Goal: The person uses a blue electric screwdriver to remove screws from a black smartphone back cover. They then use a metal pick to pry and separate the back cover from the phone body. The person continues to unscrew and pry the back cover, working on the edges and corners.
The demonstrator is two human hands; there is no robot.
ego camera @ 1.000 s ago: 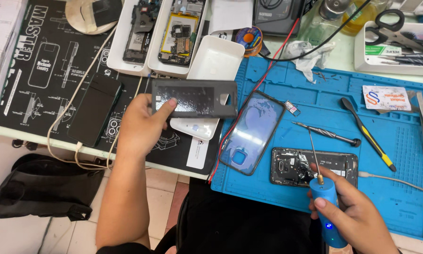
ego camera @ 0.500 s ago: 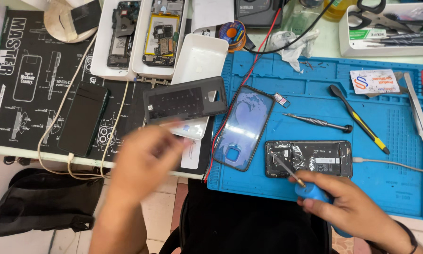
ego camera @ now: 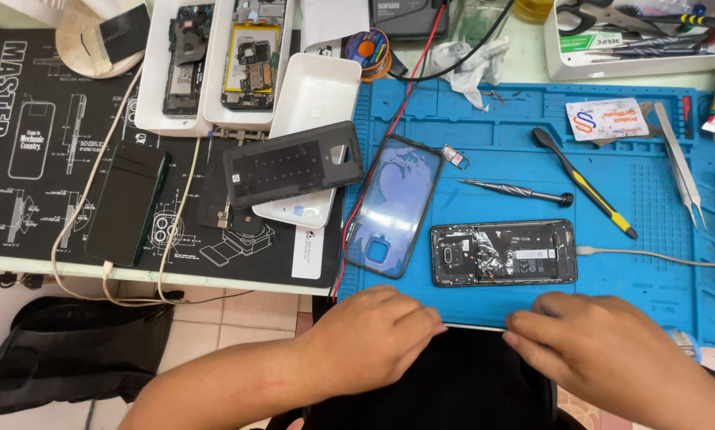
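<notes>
My left hand [ego camera: 373, 338] rests knuckles up at the front edge of the blue work mat [ego camera: 516, 171], fingers curled, with nothing visible in it. My right hand [ego camera: 604, 350] lies palm down beside it, fingertips pointing left and almost meeting the left fingers. A pale blue ribbed end [ego camera: 682, 341] shows at its far side; whether it is gripped is unclear. Just beyond both hands lies an opened black phone [ego camera: 504, 253], internals up. A phone with a blue screen [ego camera: 393, 205] lies to its left. A black phone case [ego camera: 292, 163] rests on a white tray.
On the mat lie a thin metal screwdriver [ego camera: 516, 192], a black-and-yellow pry tool [ego camera: 584, 181], tweezers [ego camera: 679, 163] and a small card [ego camera: 605, 119]. A dark phone on a cable [ego camera: 126, 203] lies on the black mat. White trays [ego camera: 214, 68] hold opened phones. A black bag [ego camera: 71, 350] sits on the floor.
My left hand let go of the black case and came down to the mat's front edge. My right hand moved off the opened phone with the blue screwdriver and now lies flat.
</notes>
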